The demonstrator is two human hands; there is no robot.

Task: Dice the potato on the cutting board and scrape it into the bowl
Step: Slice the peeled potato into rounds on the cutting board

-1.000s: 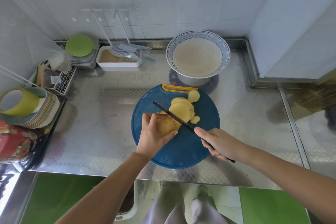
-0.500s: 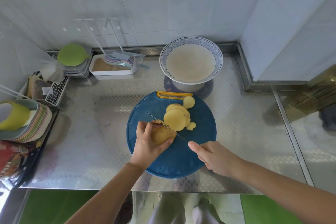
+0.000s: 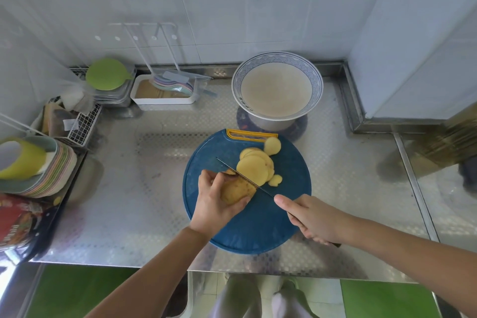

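Two hands: the left hand [image 3: 214, 204] grips the uncut end of the potato [image 3: 238, 191], its fingers [image 3: 206, 175] curled over the top. The right hand [image 3: 312, 219] is clenched round the knife [image 3: 242, 175] handle, with the index finger stretched toward the blade.
Potato place: it sits on the blue cutting board [image 3: 258, 227], which lies on the table [image 3: 144, 201]. Round slices [image 3: 254, 170] lie fanned just beyond the blade, on the side toward the bowl [image 3: 316, 77].
Change: a second ago the blade was lifted and showed its broad side. Now it stands edge-on, down at the potato's cut face.
Meaning: another slice is likely coming off. This looks like slicing only, with no dice yet and no potato in the bowl.
Hidden: the fist covers nearly all of the handle, and the potato screens the left fingertips. How deep the blade has gone cannot be told, nor whether the bowl's pale inside is liquid.
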